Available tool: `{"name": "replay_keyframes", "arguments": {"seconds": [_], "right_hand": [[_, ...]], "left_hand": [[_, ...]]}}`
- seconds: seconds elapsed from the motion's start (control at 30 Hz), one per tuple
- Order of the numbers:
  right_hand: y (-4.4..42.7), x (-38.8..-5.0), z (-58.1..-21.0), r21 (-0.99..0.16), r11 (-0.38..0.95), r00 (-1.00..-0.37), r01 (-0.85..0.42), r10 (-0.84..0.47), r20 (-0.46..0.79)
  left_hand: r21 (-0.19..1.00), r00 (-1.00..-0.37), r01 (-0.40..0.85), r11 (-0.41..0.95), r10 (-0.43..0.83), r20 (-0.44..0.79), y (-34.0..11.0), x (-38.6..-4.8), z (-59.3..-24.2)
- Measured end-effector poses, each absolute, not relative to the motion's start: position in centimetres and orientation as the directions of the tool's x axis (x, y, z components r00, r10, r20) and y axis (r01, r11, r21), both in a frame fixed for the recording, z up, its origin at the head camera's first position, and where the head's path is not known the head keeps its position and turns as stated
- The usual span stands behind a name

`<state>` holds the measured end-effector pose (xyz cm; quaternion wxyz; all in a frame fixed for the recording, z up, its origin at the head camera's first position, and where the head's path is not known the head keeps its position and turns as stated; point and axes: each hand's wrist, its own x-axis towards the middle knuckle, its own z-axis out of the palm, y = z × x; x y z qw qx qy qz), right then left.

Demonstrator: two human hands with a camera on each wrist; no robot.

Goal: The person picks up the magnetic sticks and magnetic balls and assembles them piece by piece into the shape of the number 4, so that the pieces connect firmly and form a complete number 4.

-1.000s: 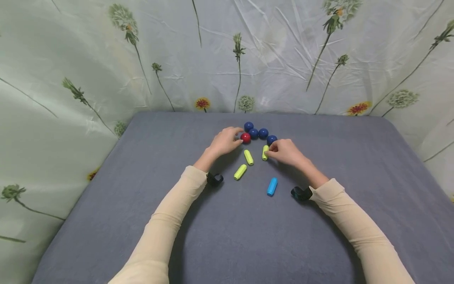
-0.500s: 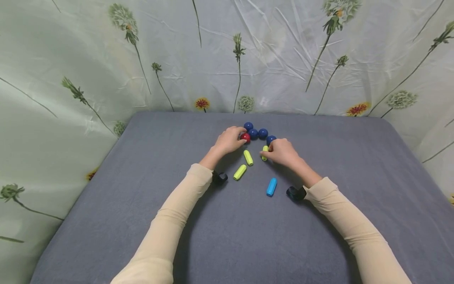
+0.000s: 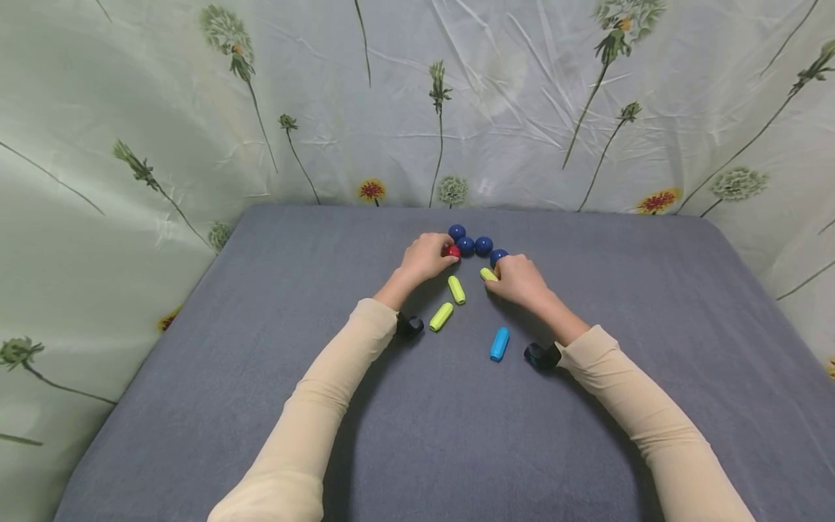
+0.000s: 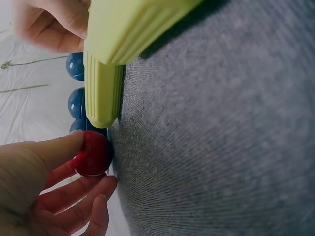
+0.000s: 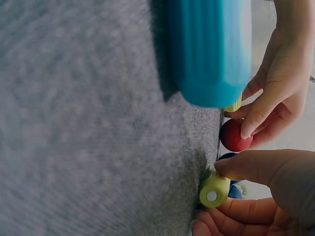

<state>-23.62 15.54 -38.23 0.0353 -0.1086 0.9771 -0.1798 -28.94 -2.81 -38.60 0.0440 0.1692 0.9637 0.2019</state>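
A person wears a plain cream top, its left sleeve (image 3: pixel 320 399) and right sleeve (image 3: pixel 646 417) long, close-fitting and softly creased, with broad cuffs. A small black left wrist device (image 3: pixel 409 326) and matching right wrist device (image 3: pixel 541 356), both with curved outlines, protrude beneath.

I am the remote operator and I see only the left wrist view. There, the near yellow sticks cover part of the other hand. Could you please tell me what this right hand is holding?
Observer: The right hand pinches a third yellow stick between its thumb and fingers.
Operator: I understand. Is there also any stick of another colour, which I cannot see?
Observer: Yes, one blue stick lies below all the yellow ones in the head view.
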Motion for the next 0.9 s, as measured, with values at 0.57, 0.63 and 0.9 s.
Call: {"name": "replay_keyframes", "arguments": {"seconds": [0.57,0.63,0.9], "right_hand": [[15.4,-23.4,-37.7,-0.392,0.887,-0.961,-0.244,-0.274,-0.022],[15.3,-23.5,-37.8,-0.39,0.883,-0.958,-0.263,-0.288,-0.005],[14.6,-24.0,-38.3,-0.428,0.842,-0.94,-0.329,-0.334,0.065]], "left_hand": [[0.55,-0.915,0.366,0.75,0.397,0.068,-3.5,-27.6,-39.0],[0.567,-0.916,0.364,0.739,0.393,0.075,-3.6,-27.6,-39.1],[0.631,-0.932,0.324,0.705,0.354,0.083,-4.1,-27.2,-39.1]]}}
